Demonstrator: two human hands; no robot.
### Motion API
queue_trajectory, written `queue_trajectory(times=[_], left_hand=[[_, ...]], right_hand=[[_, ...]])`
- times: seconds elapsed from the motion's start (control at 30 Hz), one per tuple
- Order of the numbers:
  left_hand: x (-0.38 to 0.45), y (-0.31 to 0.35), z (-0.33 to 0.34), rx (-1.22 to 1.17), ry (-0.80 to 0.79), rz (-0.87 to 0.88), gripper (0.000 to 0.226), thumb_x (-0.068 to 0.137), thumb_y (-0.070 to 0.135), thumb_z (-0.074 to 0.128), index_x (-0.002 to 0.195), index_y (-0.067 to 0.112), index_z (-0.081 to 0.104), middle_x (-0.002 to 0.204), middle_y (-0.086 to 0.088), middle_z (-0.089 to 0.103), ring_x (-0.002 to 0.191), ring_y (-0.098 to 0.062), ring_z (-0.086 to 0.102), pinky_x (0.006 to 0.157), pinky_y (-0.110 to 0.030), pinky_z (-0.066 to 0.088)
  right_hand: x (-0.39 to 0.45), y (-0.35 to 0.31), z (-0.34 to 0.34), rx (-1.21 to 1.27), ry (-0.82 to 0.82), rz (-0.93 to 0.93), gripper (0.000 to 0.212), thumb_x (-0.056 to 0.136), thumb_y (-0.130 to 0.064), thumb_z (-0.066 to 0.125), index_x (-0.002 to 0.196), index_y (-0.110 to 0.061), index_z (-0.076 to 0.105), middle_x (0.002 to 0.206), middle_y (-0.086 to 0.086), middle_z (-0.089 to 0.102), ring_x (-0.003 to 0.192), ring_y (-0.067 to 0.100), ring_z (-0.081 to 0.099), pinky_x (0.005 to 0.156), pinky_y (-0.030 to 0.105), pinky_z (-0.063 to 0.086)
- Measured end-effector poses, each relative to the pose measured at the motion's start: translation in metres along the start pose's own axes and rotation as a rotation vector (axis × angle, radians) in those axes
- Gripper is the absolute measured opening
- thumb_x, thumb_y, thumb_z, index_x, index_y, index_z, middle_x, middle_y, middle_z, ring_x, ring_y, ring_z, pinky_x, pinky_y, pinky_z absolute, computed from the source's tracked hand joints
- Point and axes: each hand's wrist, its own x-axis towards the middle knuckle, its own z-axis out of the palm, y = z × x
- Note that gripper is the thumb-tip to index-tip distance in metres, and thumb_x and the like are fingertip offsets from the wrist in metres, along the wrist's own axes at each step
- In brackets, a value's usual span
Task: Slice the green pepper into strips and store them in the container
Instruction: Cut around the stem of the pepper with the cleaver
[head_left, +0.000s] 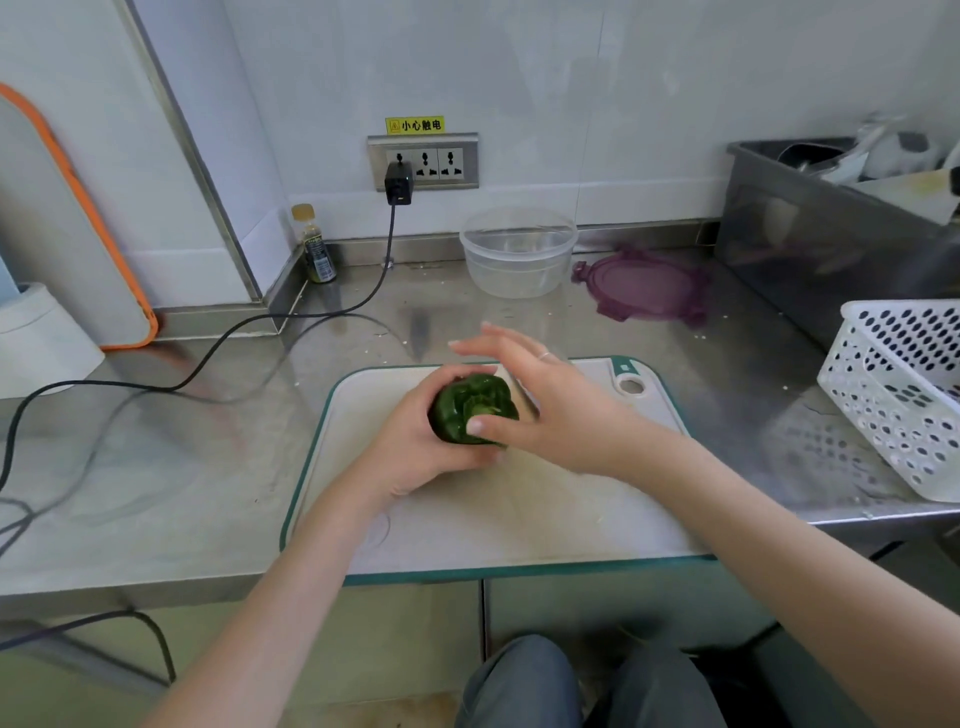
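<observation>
Over the cutting board (467, 519), the left hand (415, 447) grips the whole green pepper (470, 410); the right hand (545, 410), fingers spread, thumbs its stem. Still prepping: next needs a knife, none visible. Clear container (519, 254) waits far, open.

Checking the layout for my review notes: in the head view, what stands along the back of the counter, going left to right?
Small bottle → black charger plugged into the wall socket → clear plastic bowl → purple lid lying flat → grey bin.
</observation>
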Motion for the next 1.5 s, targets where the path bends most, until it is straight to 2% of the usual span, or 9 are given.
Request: queue_trajectory(times=[0.1, 0.23, 0.37, 0.6, 0.87, 1.03, 1.17, 1.33, 1.5], left_hand=[[-0.002, -0.001, 0.001, -0.04, 0.013, -0.029, 0.067, 0.049, 0.032, 0.082, 0.111, 0.033, 0.055, 0.104, 0.012, 0.067, 0.1, -0.003, 0.062, 0.084, -0.014, 0.046], [0.0, -0.006, 0.001, -0.048, 0.014, -0.037, 0.07, 0.054, 0.023, 0.084, 0.114, 0.019, 0.047, 0.108, 0.001, 0.063, 0.097, -0.003, 0.06, 0.083, -0.015, 0.046], [0.0, -0.007, 0.0, -0.049, -0.008, -0.057, 0.076, 0.05, 0.036, 0.084, 0.11, 0.016, 0.042, 0.106, -0.001, 0.061, 0.093, -0.004, 0.059, 0.08, -0.016, 0.047], [0.002, -0.013, -0.002, -0.075, -0.046, -0.053, 0.07, 0.055, 0.035, 0.082, 0.104, 0.01, 0.039, 0.094, 0.009, 0.061, 0.091, -0.006, 0.057, 0.083, -0.022, 0.047], [0.002, -0.014, -0.003, -0.073, -0.055, -0.058, 0.063, 0.053, 0.035, 0.081, 0.096, 0.016, 0.038, 0.092, 0.006, 0.056, 0.084, -0.003, 0.054, 0.076, -0.02, 0.047], [0.002, -0.01, -0.004, -0.065, -0.051, -0.087, 0.07, 0.05, 0.036, 0.083, 0.101, 0.015, 0.039, 0.098, 0.004, 0.058, 0.089, -0.004, 0.056, 0.08, -0.022, 0.048], [0.002, -0.009, -0.003, -0.047, -0.031, -0.107, 0.069, 0.05, 0.026, 0.086, 0.102, 0.027, 0.042, 0.104, 0.006, 0.057, 0.095, -0.005, 0.059, 0.083, -0.021, 0.05], [0.001, -0.008, -0.002, -0.036, -0.054, -0.086, 0.069, 0.058, 0.008, 0.088, 0.108, 0.012, 0.042, 0.107, 0.003, 0.06, 0.093, 0.001, 0.059, 0.082, -0.02, 0.051], [0.001, -0.009, -0.002, -0.015, -0.061, -0.071, 0.067, 0.055, 0.014, 0.086, 0.103, 0.011, 0.039, 0.105, -0.002, 0.06, 0.087, -0.001, 0.058, 0.078, -0.019, 0.05]], right_hand=[[0.007, 0.003, 0.007, -0.033, -0.008, 0.046, 0.046, 0.091, -0.031, 0.058, 0.133, -0.035, 0.041, 0.121, -0.006, 0.05, 0.111, 0.004, 0.048, 0.081, 0.006, 0.032], [0.011, 0.001, 0.005, -0.159, -0.027, 0.067, 0.041, 0.09, -0.031, 0.059, 0.129, -0.034, 0.047, 0.089, -0.014, 0.052, 0.069, -0.007, 0.047, 0.063, 0.005, 0.037], [0.015, 0.001, -0.002, -0.187, -0.103, 0.089, 0.041, 0.087, -0.036, 0.062, 0.125, -0.037, 0.047, 0.096, -0.008, 0.064, 0.078, 0.007, 0.056, 0.07, 0.018, 0.044], [0.012, 0.0, 0.012, -0.229, 0.01, 0.035, 0.033, 0.094, -0.023, 0.053, 0.127, -0.022, 0.051, 0.091, 0.0, 0.056, 0.077, 0.012, 0.046, 0.061, 0.018, 0.028], [0.012, 0.0, 0.022, -0.169, 0.101, 0.06, 0.029, 0.094, -0.016, 0.052, 0.124, -0.019, 0.054, 0.099, 0.008, 0.062, 0.088, 0.024, 0.058, 0.076, 0.034, 0.047], [0.013, 0.004, 0.013, -0.056, 0.042, 0.117, 0.032, 0.092, -0.02, 0.057, 0.124, -0.024, 0.053, 0.098, -0.003, 0.064, 0.082, 0.005, 0.058, 0.07, 0.009, 0.042], [0.006, 0.012, -0.01, 0.08, -0.11, 0.193, 0.053, 0.086, -0.021, 0.066, 0.132, -0.036, 0.044, 0.131, -0.014, 0.054, 0.118, 0.007, 0.054, 0.099, 0.028, 0.046], [0.01, 0.004, -0.014, -0.079, -0.153, 0.142, 0.052, 0.083, -0.029, 0.07, 0.13, -0.037, 0.049, 0.12, -0.016, 0.06, 0.109, 0.001, 0.057, 0.094, 0.015, 0.043], [0.013, 0.002, -0.01, -0.199, -0.158, 0.136, 0.046, 0.082, -0.038, 0.067, 0.124, -0.035, 0.047, 0.112, -0.007, 0.063, 0.099, 0.013, 0.061, 0.088, 0.031, 0.05]])
